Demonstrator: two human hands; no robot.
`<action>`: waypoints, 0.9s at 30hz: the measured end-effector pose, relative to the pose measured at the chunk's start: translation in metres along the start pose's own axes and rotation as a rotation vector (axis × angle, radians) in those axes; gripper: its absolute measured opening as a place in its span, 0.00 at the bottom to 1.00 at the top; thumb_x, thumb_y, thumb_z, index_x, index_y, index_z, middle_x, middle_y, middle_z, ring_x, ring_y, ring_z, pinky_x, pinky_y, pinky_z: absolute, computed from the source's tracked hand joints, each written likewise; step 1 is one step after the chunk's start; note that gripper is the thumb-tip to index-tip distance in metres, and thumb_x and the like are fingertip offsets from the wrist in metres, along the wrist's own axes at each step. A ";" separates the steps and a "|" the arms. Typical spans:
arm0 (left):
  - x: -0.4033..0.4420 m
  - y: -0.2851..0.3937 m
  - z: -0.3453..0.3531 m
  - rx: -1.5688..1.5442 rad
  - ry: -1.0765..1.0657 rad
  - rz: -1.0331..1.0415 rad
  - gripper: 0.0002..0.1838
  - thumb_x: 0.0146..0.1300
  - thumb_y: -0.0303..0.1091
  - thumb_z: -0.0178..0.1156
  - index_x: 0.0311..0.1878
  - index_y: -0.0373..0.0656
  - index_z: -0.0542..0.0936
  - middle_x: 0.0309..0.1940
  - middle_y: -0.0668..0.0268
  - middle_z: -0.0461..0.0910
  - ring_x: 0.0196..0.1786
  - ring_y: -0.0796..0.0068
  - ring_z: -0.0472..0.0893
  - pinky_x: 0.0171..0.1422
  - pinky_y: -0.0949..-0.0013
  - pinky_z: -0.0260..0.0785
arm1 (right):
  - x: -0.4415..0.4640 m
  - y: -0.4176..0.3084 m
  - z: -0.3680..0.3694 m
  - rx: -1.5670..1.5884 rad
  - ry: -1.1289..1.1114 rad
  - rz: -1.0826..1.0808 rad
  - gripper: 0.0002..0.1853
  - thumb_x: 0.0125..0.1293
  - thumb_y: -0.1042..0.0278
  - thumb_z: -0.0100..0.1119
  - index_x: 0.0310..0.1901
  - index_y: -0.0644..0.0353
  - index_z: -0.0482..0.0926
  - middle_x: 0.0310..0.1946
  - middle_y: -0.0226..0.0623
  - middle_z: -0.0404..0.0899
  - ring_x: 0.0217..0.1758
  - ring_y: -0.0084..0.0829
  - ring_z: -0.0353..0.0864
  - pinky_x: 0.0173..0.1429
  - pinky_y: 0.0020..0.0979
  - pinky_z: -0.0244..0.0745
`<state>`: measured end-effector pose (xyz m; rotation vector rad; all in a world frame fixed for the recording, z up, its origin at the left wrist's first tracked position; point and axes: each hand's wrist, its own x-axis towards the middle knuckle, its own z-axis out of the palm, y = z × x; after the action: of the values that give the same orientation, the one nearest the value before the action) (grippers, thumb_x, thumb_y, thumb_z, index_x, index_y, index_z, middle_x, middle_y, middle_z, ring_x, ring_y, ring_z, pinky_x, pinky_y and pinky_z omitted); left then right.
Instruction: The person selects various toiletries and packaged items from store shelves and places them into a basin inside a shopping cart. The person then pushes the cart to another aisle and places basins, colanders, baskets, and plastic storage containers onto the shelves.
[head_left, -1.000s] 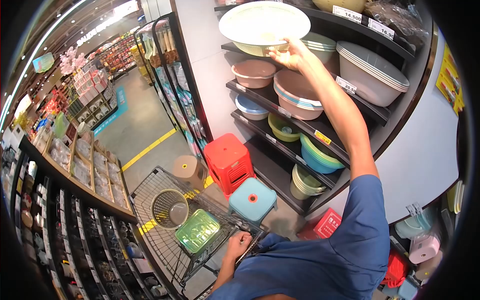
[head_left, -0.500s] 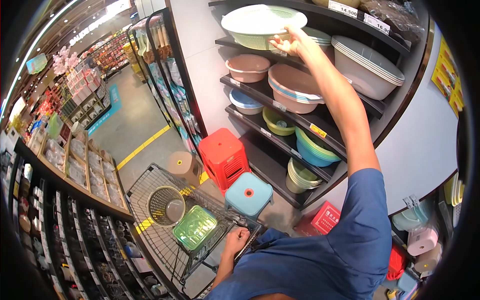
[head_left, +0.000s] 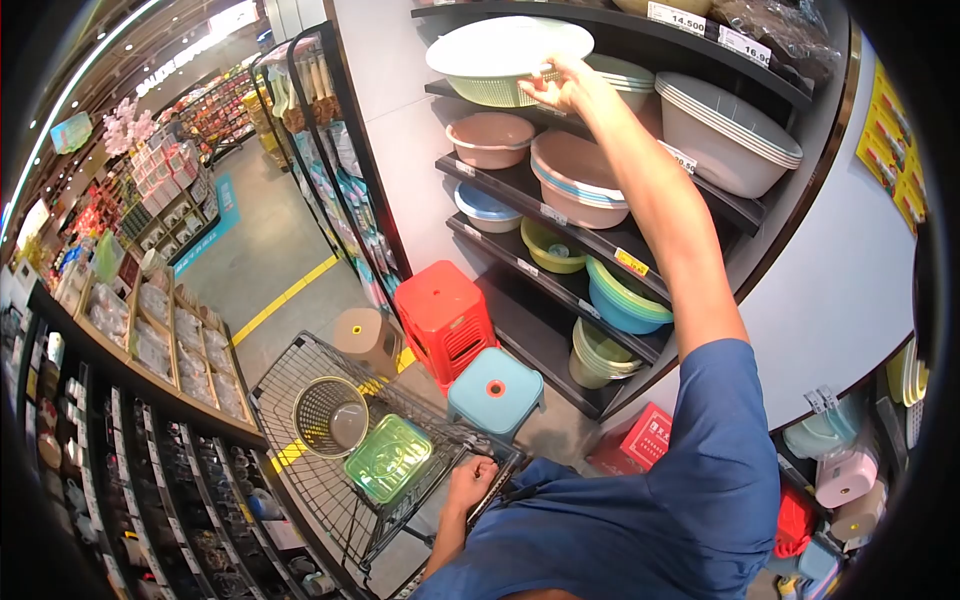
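"Where was the pale green colander [head_left: 490,88]?"

"Over the front left corner of the upper shelf [head_left: 736,208]; I couldn't tell whether it rested there. The right hand [head_left: 565,84] pinched its near rim between thumb and fingers."

"And the left hand [head_left: 472,482]?"

"Curled at the handle [head_left: 499,486] of the cart [head_left: 262,388], but I couldn't tell whether it was gripping. The cart carried a green container [head_left: 389,458] nearer its handle edge, with a mesh basket [head_left: 313,420] just beyond."
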<state>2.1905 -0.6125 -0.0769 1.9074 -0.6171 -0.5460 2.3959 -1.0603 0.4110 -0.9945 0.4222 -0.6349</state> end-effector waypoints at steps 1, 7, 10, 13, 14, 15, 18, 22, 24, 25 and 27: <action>0.000 0.000 0.000 0.004 0.002 0.004 0.12 0.58 0.37 0.64 0.41 0.38 0.82 0.26 0.61 0.82 0.30 0.72 0.82 0.38 0.69 0.74 | -0.003 -0.001 0.002 0.034 0.010 -0.011 0.14 0.67 0.70 0.48 0.51 0.65 0.64 0.36 0.45 0.71 0.28 0.31 0.77 0.41 0.46 0.87; -0.001 -0.007 0.002 -0.009 0.006 -0.002 0.12 0.58 0.38 0.64 0.40 0.39 0.82 0.27 0.60 0.82 0.31 0.71 0.82 0.39 0.69 0.74 | 0.014 -0.020 -0.003 0.036 -0.044 0.020 0.17 0.70 0.68 0.43 0.55 0.70 0.63 0.50 0.56 0.74 0.20 0.27 0.75 0.43 0.43 0.86; -0.001 -0.006 0.001 -0.007 -0.001 -0.028 0.12 0.58 0.37 0.64 0.40 0.39 0.82 0.27 0.60 0.83 0.32 0.71 0.82 0.40 0.68 0.74 | 0.027 -0.031 -0.002 -0.044 -0.013 -0.069 0.17 0.69 0.71 0.40 0.55 0.73 0.64 0.50 0.56 0.76 0.18 0.24 0.75 0.41 0.39 0.87; -0.003 -0.005 -0.001 0.000 -0.003 -0.038 0.13 0.58 0.37 0.64 0.41 0.39 0.82 0.28 0.61 0.83 0.32 0.71 0.83 0.40 0.69 0.74 | 0.058 -0.057 -0.018 -0.041 -0.036 -0.074 0.16 0.60 0.80 0.39 0.50 0.74 0.61 0.39 0.65 0.76 0.20 0.35 0.78 0.34 0.44 0.87; -0.003 -0.005 -0.001 0.000 -0.012 -0.040 0.13 0.58 0.37 0.64 0.41 0.39 0.82 0.28 0.61 0.83 0.32 0.71 0.83 0.40 0.69 0.74 | 0.058 -0.069 -0.022 -0.041 -0.085 -0.035 0.17 0.59 0.82 0.37 0.51 0.75 0.58 0.39 0.65 0.75 0.20 0.36 0.77 0.34 0.44 0.88; -0.003 -0.005 -0.001 -0.001 -0.012 -0.041 0.13 0.58 0.37 0.64 0.41 0.39 0.82 0.28 0.61 0.83 0.32 0.71 0.83 0.40 0.69 0.74 | 0.056 -0.073 -0.020 -0.013 0.035 -0.087 0.12 0.58 0.83 0.39 0.43 0.77 0.65 0.34 0.63 0.77 0.20 0.37 0.78 0.28 0.37 0.85; -0.004 -0.006 0.000 -0.019 -0.022 -0.052 0.13 0.58 0.37 0.64 0.42 0.39 0.82 0.28 0.61 0.83 0.32 0.72 0.83 0.39 0.69 0.74 | 0.056 -0.083 -0.041 0.097 -0.127 -0.136 0.11 0.57 0.79 0.54 0.43 0.61 0.72 0.32 0.44 0.75 0.36 0.40 0.80 0.52 0.61 0.74; -0.004 -0.008 0.000 -0.014 -0.026 -0.066 0.13 0.59 0.36 0.63 0.42 0.39 0.82 0.28 0.61 0.84 0.32 0.73 0.83 0.39 0.70 0.75 | 0.071 -0.106 -0.041 -0.095 0.035 -0.289 0.14 0.53 0.86 0.43 0.42 0.65 0.71 0.27 0.47 0.74 0.30 0.40 0.79 0.39 0.47 0.84; -0.003 -0.012 0.001 -0.032 -0.027 -0.067 0.12 0.59 0.36 0.63 0.42 0.39 0.82 0.28 0.61 0.84 0.32 0.73 0.83 0.40 0.70 0.75 | 0.068 -0.119 -0.038 -0.044 0.131 -0.320 0.17 0.52 0.86 0.40 0.43 0.65 0.71 0.26 0.47 0.74 0.26 0.41 0.78 0.42 0.52 0.83; -0.003 -0.014 0.002 -0.045 -0.029 -0.067 0.12 0.59 0.36 0.63 0.42 0.39 0.82 0.28 0.61 0.84 0.32 0.74 0.83 0.40 0.70 0.75 | 0.059 -0.118 -0.037 -0.045 0.138 -0.379 0.17 0.52 0.86 0.39 0.44 0.64 0.71 0.26 0.47 0.74 0.24 0.42 0.77 0.43 0.53 0.82; -0.003 -0.014 0.003 -0.057 -0.033 -0.068 0.12 0.59 0.35 0.62 0.42 0.39 0.82 0.28 0.61 0.84 0.32 0.74 0.83 0.40 0.70 0.75 | 0.076 -0.126 -0.043 0.002 0.188 -0.346 0.17 0.51 0.84 0.39 0.44 0.63 0.71 0.24 0.46 0.73 0.22 0.41 0.75 0.44 0.54 0.81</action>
<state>2.1889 -0.6076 -0.0905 1.8748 -0.5535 -0.6334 2.3892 -1.1869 0.4963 -1.0189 0.4171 -1.0462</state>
